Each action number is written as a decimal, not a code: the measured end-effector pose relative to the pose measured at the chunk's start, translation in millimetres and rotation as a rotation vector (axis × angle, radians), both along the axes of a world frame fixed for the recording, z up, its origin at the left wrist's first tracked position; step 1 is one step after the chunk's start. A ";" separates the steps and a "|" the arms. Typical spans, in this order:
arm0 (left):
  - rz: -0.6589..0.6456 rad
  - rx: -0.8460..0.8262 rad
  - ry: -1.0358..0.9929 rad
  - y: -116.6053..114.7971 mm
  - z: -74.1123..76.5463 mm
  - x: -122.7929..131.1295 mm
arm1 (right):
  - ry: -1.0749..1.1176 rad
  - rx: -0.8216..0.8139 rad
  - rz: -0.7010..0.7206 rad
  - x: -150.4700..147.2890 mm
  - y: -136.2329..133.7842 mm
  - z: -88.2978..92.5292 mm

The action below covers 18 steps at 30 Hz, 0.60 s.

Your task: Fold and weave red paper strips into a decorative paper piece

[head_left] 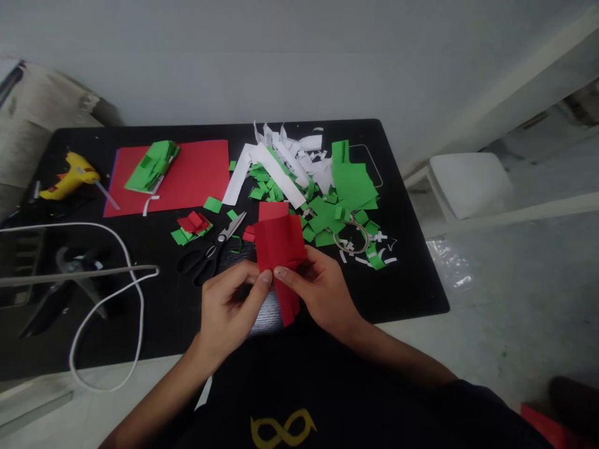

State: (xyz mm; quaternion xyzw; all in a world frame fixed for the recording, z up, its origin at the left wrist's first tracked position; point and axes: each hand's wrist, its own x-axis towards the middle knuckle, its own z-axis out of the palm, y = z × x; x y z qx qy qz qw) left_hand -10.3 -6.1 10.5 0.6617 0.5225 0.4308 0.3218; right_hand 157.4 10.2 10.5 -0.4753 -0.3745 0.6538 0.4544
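Observation:
A folded piece of red paper [279, 240] is held up over the front of the black table, its strips and flaps sticking out up, right and down. My left hand [236, 299] pinches its left side, thumb on the front face. From the right, my right hand [322, 287] grips the same paper, thumb pressed close to the other thumb; its fingers are partly hidden behind the paper. Just left of the paper lie open scissors [215, 249] with black handles. A small pile of red and green paper pieces [191, 226] rests beyond them.
Green and white paper scraps [299, 168] spread across the back of the black table [397, 274], with a tape ring [350, 237] at right. At left are a yellow glue gun [72, 176], a red sheet [201, 171] bearing folded green paper [153, 165], and a looped white cable [140, 299].

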 end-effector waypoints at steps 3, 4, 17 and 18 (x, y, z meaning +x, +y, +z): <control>-0.029 0.022 0.018 3.7 2.8 -2.3 | 0.031 -0.010 -0.005 -0.1 -0.1 -0.1; -0.039 0.019 0.019 4.8 3.5 -3.1 | 0.037 -0.014 -0.003 0.0 -0.2 -0.2; 0.014 -0.151 -0.147 5.0 0.8 -2.6 | 0.009 -0.022 0.063 7.6 3.8 1.3; 0.013 -0.157 -0.155 5.1 1.0 -2.2 | 0.012 -0.020 0.057 7.3 3.6 0.8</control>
